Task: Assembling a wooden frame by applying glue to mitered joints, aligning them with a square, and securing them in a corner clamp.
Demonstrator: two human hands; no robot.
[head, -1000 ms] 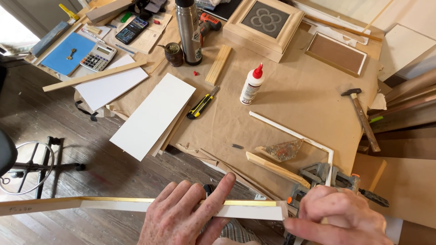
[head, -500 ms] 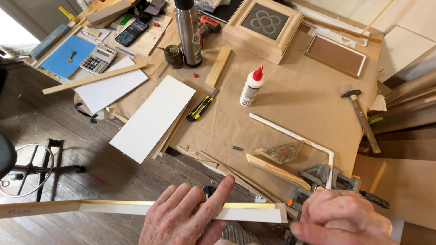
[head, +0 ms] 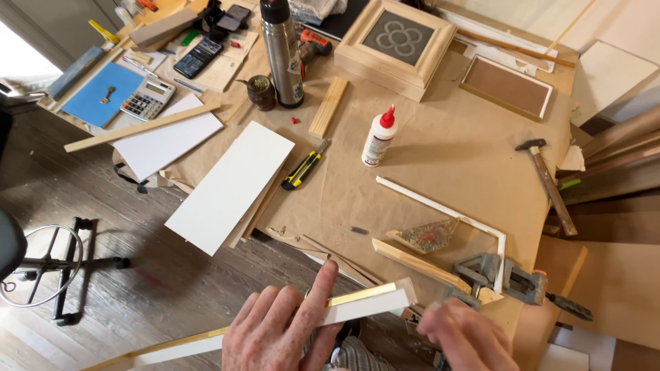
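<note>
Head view: moulding [head: 364,304], white with a gilt edge, held off the tabletop's [head: 447,158] near edge. Left hand [head: 282,333] lies flat on it, fingers together and extended. Right hand [head: 467,336] blurred beside its cut end; grip cannot be told. Likely light, stiff, slender: best gripped mid-length. Corner clamp [head: 505,275] near; glue bottle [head: 378,137] mid-table.

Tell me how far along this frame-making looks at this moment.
Done, by the look of it: two white moulding strips already meet at a corner in the metal corner clamp on the paper-covered table. In hand: the left hand presses a long white-and-gold moulding strip; the right hand is blurred near its end. Left: this strip is unjoined; glue bottle and hammer lie untouched.
</note>
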